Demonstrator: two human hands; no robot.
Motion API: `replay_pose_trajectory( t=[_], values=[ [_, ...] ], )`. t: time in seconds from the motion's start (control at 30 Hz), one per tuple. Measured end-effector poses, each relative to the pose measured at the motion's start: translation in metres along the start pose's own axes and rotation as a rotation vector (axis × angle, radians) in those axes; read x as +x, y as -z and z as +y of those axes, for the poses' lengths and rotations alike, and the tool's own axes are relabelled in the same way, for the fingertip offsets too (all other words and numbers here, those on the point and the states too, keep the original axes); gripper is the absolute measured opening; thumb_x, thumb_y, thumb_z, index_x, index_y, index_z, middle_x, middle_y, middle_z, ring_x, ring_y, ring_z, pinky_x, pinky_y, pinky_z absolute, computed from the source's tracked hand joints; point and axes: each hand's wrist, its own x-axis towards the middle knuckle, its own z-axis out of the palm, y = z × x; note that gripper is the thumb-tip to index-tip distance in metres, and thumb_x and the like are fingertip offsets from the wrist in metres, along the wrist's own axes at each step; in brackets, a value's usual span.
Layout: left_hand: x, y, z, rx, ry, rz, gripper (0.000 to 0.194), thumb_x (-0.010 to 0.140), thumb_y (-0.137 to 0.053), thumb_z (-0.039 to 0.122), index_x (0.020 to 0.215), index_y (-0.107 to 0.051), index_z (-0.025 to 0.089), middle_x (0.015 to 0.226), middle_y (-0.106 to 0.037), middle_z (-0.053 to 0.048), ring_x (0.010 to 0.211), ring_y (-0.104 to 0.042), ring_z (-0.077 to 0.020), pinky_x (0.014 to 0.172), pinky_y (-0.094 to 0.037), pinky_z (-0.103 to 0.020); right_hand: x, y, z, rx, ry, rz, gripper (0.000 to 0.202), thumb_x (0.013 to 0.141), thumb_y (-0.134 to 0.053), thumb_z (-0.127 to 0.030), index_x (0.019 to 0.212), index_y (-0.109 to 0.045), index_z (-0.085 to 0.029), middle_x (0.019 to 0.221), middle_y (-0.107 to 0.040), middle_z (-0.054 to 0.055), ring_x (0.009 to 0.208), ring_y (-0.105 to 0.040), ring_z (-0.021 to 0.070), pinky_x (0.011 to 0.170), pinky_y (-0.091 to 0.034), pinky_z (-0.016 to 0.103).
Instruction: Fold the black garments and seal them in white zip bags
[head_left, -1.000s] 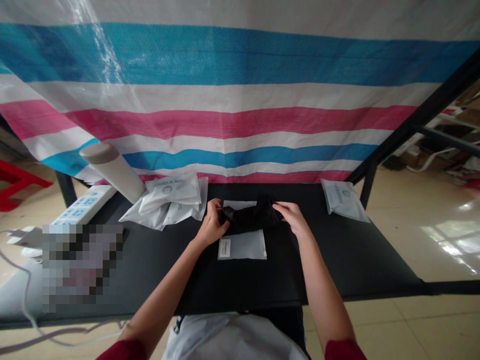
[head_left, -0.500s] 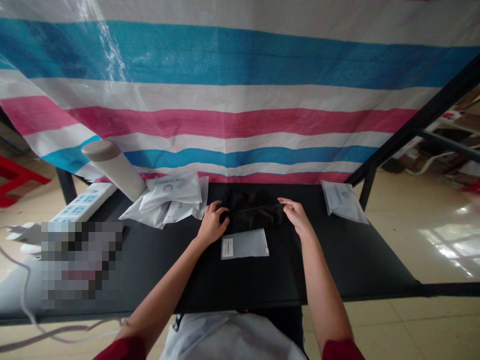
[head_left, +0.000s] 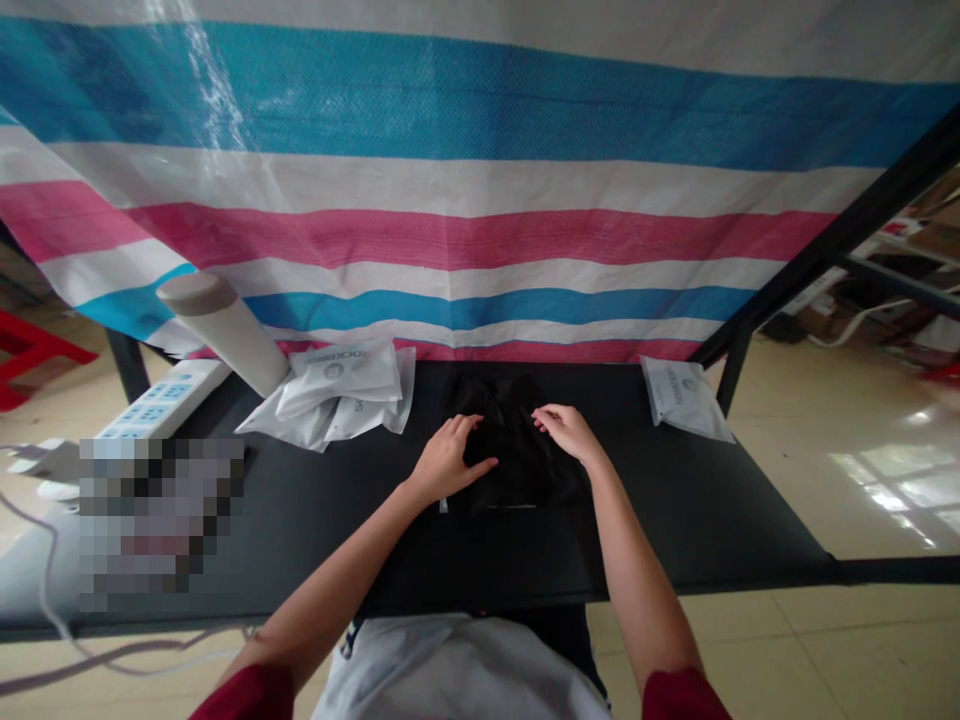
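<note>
A dark, soft black cloth item [head_left: 517, 455] lies bunched in front of me on the black table; against that surface its exact kind is hard to make out. My left hand [head_left: 454, 460] rests at its left side, thumb apart from the fingers, open. At the cloth's upper right, my right hand [head_left: 566, 432] has its fingers drawn together, pinching the fabric. Beneath the cloth, a flat zip bag [head_left: 443, 506] is mostly hidden; only a corner and a thin pale edge show.
Several filled white zip bags [head_left: 341, 390] lie piled at the left beside a leaning white bottle [head_left: 225, 335]. A power strip [head_left: 165, 405] with cables and a blurred-out item are farther left. Another filled bag [head_left: 686, 398] lies at the right. A striped tarp [head_left: 480, 240] hangs behind the table [head_left: 675, 520].
The black cloth has come toward me and now covers most of the flat zip bag. My left hand has shifted right and spread; my right hand has moved left.
</note>
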Motion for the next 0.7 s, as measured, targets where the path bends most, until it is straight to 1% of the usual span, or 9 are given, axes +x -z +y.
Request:
replay_pose_trajectory(
  t=[0.07, 0.17, 0.23, 0.33, 0.37, 0.43, 0.53, 0.63, 0.7],
  values=[
    [0.000, -0.009, 0.002, 0.082, -0.004, -0.022, 0.064, 0.080, -0.065, 0.047, 0.134, -0.045, 0.019, 0.111, -0.062, -0.011, 0.104, -0.058, -0.0292, 0.092, -0.046, -0.044, -0.002, -0.004, -0.003, -0.217, 0.040, 0.001, 0.027, 0.087, -0.055, -0.039, 0.090, -0.074, -0.020, 0.090, -0.075, 0.007, 0.087, -0.070, 0.0231, 0.076, -0.050, 0.030],
    [0.004, -0.011, 0.000, 0.010, 0.074, 0.084, 0.034, 0.086, -0.053, 0.030, 0.118, -0.054, 0.020, 0.095, -0.063, -0.006, 0.090, -0.061, -0.0243, 0.082, -0.048, -0.038, -0.004, -0.008, -0.008, -0.397, 0.042, 0.034, 0.026, 0.088, -0.054, -0.033, 0.097, -0.076, -0.023, 0.097, -0.076, 0.007, 0.094, -0.070, 0.0246, 0.081, -0.049, 0.030],
    [0.006, -0.002, -0.008, -0.124, 0.177, 0.379, 0.018, 0.086, -0.045, 0.023, 0.100, -0.055, 0.021, 0.084, -0.059, -0.003, 0.080, -0.058, -0.0197, 0.074, -0.047, -0.033, -0.004, -0.010, -0.011, -0.441, 0.017, 0.058, 0.028, 0.089, -0.052, -0.031, 0.101, -0.075, -0.024, 0.099, -0.075, 0.007, 0.097, -0.070, 0.0250, 0.082, -0.049, 0.030],
    [0.008, 0.027, -0.024, -0.285, 0.248, 0.983, 0.013, 0.083, -0.042, 0.025, 0.094, -0.046, 0.022, 0.083, -0.048, -0.001, 0.075, -0.050, -0.0164, 0.069, -0.044, -0.029, -0.004, -0.012, -0.014, -0.485, -0.018, 0.111, 0.030, 0.090, -0.050, -0.032, 0.105, -0.075, -0.023, 0.101, -0.075, 0.007, 0.097, -0.070, 0.0261, 0.081, -0.049, 0.031],
    [0.007, 0.037, -0.029, -0.302, 0.213, 1.124, 0.016, 0.082, -0.042, 0.029, 0.096, -0.045, 0.022, 0.085, -0.046, -0.001, 0.076, -0.049, -0.0165, 0.070, -0.043, -0.030, -0.005, -0.013, -0.015, -0.497, -0.024, 0.129, 0.031, 0.089, -0.051, -0.033, 0.106, -0.075, -0.023, 0.101, -0.075, 0.008, 0.096, -0.070, 0.0262, 0.081, -0.049, 0.031],
    [0.004, 0.053, -0.036, -0.249, 0.102, 1.259, 0.024, 0.080, -0.044, 0.037, 0.099, -0.044, 0.021, 0.091, -0.045, -0.003, 0.083, -0.048, -0.0186, 0.075, -0.043, -0.033, -0.005, -0.015, -0.017, -0.524, -0.026, 0.156, 0.031, 0.089, -0.052, -0.034, 0.106, -0.075, -0.023, 0.099, -0.075, 0.008, 0.095, -0.070, 0.0258, 0.081, -0.049, 0.030],
    [-0.001, 0.060, -0.034, -0.037, -0.001, 1.155, 0.027, 0.080, -0.051, 0.040, 0.096, -0.046, 0.019, 0.093, -0.046, -0.005, 0.090, -0.048, -0.0217, 0.083, -0.043, -0.038, -0.007, -0.019, -0.020, -0.564, -0.029, 0.179, 0.031, 0.089, -0.052, -0.036, 0.107, -0.074, -0.023, 0.095, -0.075, 0.007, 0.093, -0.070, 0.0245, 0.079, -0.049, 0.029],
    [-0.002, 0.045, -0.022, 0.095, -0.029, 0.665, 0.019, 0.085, -0.053, 0.032, 0.099, -0.051, 0.020, 0.094, -0.053, -0.006, 0.091, -0.053, -0.0220, 0.085, -0.046, -0.038, -0.008, -0.022, -0.023, -0.606, -0.050, 0.184, 0.034, 0.090, -0.051, -0.037, 0.111, -0.072, -0.021, 0.093, -0.075, 0.008, 0.091, -0.070, 0.0243, 0.079, -0.049, 0.029],
    [-0.002, 0.029, -0.017, 0.142, -0.037, 0.312, 0.031, 0.086, -0.055, 0.035, 0.114, -0.053, 0.021, 0.108, -0.057, -0.009, 0.102, -0.055, -0.0250, 0.090, -0.046, -0.041, -0.009, -0.022, -0.024, -0.643, -0.072, 0.183, 0.037, 0.090, -0.050, -0.039, 0.115, -0.070, -0.019, 0.095, -0.074, 0.009, 0.090, -0.069, 0.0250, 0.079, -0.049, 0.030]
  ],
)
